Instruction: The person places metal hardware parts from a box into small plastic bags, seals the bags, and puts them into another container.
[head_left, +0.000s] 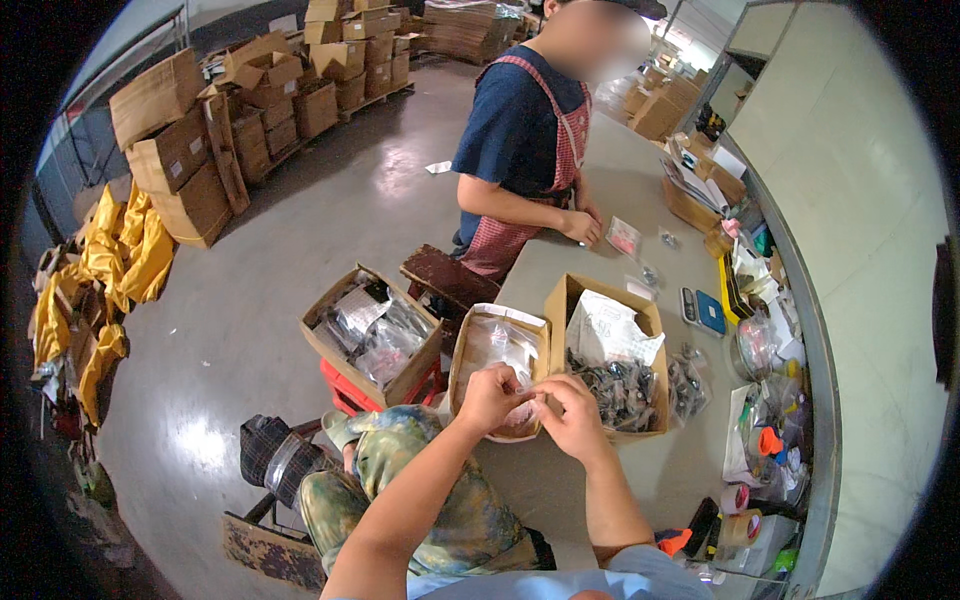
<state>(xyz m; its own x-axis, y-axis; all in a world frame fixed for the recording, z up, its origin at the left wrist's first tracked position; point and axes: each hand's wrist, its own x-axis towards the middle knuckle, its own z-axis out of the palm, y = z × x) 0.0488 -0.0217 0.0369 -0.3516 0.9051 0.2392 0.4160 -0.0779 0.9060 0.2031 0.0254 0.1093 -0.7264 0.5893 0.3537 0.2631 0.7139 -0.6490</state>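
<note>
My left hand [490, 400] and my right hand [573, 418] meet fingertip to fingertip above the near end of a shallow cardboard tray [459, 368]. Both are closed in a pinch, and what lies between the fingers is too small to make out. Clear plastic bags [497, 343] and paper lie in the tray. Just right of it stands a deeper carton [652, 318], filled with small dark parts [615, 393] under a white printed sheet [612, 332]. A clear bag of similar dark parts [687, 388] rests against the carton's right side.
An open box of bagged items [371, 325] sits on a red stool [345, 388] at left. Across the table [600, 262] stands a co-worker [520, 130], hands near small bags. A blue scale [709, 312] and clutter line the right wall. Stacked cartons [180, 160] stand far left.
</note>
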